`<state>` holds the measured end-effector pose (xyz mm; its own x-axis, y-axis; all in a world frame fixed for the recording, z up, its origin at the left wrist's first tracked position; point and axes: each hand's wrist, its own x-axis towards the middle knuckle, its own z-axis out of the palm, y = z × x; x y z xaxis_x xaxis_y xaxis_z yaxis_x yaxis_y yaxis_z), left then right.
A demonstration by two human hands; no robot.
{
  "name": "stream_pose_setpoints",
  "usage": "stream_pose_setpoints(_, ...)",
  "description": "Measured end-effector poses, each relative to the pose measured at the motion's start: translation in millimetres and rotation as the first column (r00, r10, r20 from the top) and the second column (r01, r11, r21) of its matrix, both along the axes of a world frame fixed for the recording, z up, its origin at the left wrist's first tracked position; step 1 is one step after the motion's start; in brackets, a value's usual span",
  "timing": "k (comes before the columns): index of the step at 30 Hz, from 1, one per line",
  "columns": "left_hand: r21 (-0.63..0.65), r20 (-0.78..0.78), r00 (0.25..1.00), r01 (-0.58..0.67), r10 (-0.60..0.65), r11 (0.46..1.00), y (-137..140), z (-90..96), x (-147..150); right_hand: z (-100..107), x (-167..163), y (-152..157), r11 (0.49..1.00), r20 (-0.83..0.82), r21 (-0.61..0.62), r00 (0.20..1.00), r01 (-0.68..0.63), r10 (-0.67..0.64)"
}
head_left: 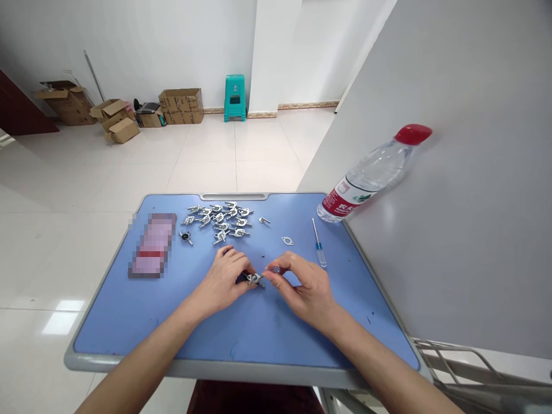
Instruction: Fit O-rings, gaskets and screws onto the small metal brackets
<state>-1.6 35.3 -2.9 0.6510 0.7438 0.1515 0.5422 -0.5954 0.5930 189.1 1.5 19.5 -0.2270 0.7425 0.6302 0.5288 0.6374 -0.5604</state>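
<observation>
My left hand [228, 275] is closed round a small metal valve [254, 278] with a flange and short pipe ends, pressing it near the blue tabletop. From the right, my right hand [304, 284] pinches what looks like a screwdriver with a clear handle [275, 269], its thin end at the valve; the fingers hide part of it. A tiny metal piece [263, 255] lies just beyond my hands. Farther off are a flat metal plate with holes [287, 241] and a small lever [264, 221]. Several similar valves [219, 217] lie grouped at the back.
A valve body with a black centre [186, 237] lies left of the group, beside a blurred pinkish rectangular object [153, 246]. On the right are another screwdriver [319, 244] and a water bottle [366, 178]. The blue table [129, 322] has a grey rim; a grey panel [474, 201] stands beside it.
</observation>
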Motion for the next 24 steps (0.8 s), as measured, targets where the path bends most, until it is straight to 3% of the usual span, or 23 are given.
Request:
stream_pose_setpoints(5, -0.029, 0.004, 1.0, 0.005, -0.005, 1.0, 2, -1.4, 0, 0, 0, 7, 0.996, -0.154, -0.088, 0.988, -0.022, 0.008)
stream_pose_setpoints(11, -0.027, -0.013, 1.0, 0.002, -0.002, 1.0, 4, -4.9, 1, 1, -7, 13, 0.994, -0.026, -0.011, 0.994, -0.111, 0.111)
stream_pose_setpoints(24, -0.001, -0.017, 1.0, 0.004, -0.004, 1.0, 4, -7.6, 0, 0, -10, 13, 0.991, 0.047, -0.015, 0.989, -0.136, 0.137)
